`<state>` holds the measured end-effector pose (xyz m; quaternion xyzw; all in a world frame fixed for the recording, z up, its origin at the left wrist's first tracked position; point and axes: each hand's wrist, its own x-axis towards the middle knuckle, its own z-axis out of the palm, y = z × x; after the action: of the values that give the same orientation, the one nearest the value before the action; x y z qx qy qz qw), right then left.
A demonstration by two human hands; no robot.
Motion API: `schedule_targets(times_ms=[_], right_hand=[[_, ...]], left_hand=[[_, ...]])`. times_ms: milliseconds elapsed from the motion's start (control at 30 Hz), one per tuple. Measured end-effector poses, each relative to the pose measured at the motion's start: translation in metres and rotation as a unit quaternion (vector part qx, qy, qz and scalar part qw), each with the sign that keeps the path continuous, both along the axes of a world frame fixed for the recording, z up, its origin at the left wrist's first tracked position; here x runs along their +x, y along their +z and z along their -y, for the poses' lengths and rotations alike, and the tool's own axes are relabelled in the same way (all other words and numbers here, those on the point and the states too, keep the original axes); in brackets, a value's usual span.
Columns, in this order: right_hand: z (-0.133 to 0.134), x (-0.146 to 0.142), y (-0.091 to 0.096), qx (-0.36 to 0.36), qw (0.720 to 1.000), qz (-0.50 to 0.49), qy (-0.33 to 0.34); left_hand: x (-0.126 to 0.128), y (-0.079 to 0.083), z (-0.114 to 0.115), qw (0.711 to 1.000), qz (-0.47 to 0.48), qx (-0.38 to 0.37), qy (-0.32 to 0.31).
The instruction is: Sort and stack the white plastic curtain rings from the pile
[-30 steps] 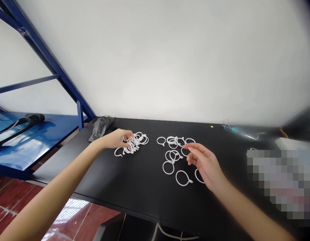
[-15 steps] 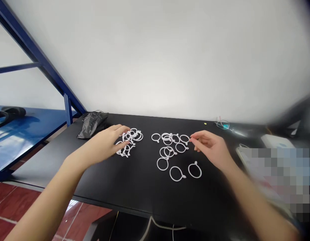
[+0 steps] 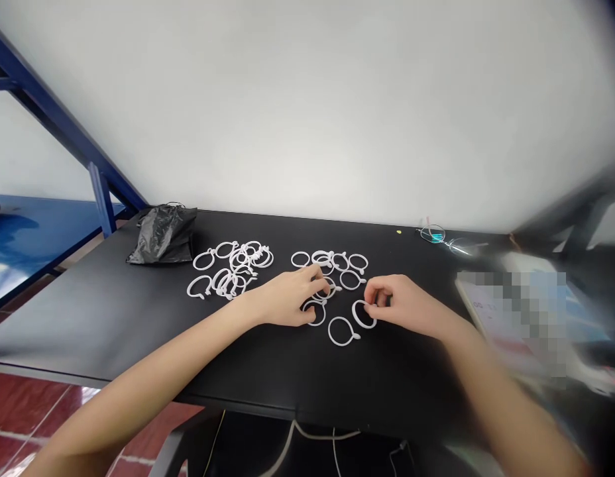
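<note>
White curtain rings, each with a small tab, lie in two groups on the black table [image 3: 268, 368]. My right hand [image 3: 401, 301] pinches one curtain ring [image 3: 358, 320], tilted on its edge, between thumb and fingertips. Over the right-hand group is my left hand [image 3: 295, 296], its thumb apart from the curled fingers. It covers part of a ring [image 3: 317, 323] by its thumb; whether it touches that ring I cannot tell. Another ring [image 3: 341, 343] lies flat between the hands, nearer the front. Several more rings [image 3: 204, 260] lie in the left group, partly overlapping.
A crumpled black plastic bag [image 3: 163, 235] sits at the back left. On the right are a blurred, pale flat object [image 3: 479, 318] and a clear wrapper with wire-like strands [image 3: 431, 234]. A blue metal frame [image 3: 101, 192] stands left, and the white wall [image 3: 307, 119] rises behind.
My left hand has moved right from the left group to the right group, uncovering rings there. My right hand has come down and left and taken hold of a front ring. The view has shifted slightly.
</note>
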<state>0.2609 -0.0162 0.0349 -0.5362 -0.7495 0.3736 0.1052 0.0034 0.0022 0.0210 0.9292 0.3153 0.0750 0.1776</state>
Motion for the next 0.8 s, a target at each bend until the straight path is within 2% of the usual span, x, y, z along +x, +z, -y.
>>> schedule_targets(times_ms=[100,233,367,467,533,567,633,700,733,800], right_hand=[[0.008,-0.015,-0.001,-0.015,0.997,-0.072,0.032],[0.015,-0.029,-0.013,0.069,0.996,-0.039,0.043],[0.013,-0.027,-0.017,0.098,0.993,0.004,0.058],[0.012,-0.025,-0.011,0.062,0.998,-0.009,0.027],[0.012,-0.025,-0.007,0.053,0.998,-0.041,-0.003],[0.013,-0.027,-0.006,0.062,0.996,-0.061,-0.018],[0.015,-0.031,-0.004,0.096,0.989,-0.106,-0.045],[0.017,-0.035,-0.005,0.123,0.979,-0.149,-0.069],[0.018,-0.037,-0.006,0.132,0.974,-0.164,-0.079],[0.019,-0.04,-0.009,0.147,0.969,-0.18,-0.09]], left_hand=[[0.001,-0.01,-0.002,0.999,0.029,-0.022,0.017],[0.001,-0.016,0.001,0.998,0.04,-0.016,0.039],[0.0,-0.01,0.006,0.995,0.06,-0.022,0.074],[-0.003,-0.002,0.008,0.974,0.141,-0.104,0.146],[-0.006,0.002,0.007,0.935,0.203,-0.239,0.167],[-0.007,0.003,0.006,0.901,0.233,-0.324,0.17],[-0.007,0.004,0.005,0.81,0.292,-0.475,0.184],[-0.004,0.003,0.005,0.723,0.338,-0.562,0.216],[-0.002,0.002,0.006,0.691,0.355,-0.586,0.23],[0.002,0.001,0.009,0.649,0.372,-0.619,0.237]])
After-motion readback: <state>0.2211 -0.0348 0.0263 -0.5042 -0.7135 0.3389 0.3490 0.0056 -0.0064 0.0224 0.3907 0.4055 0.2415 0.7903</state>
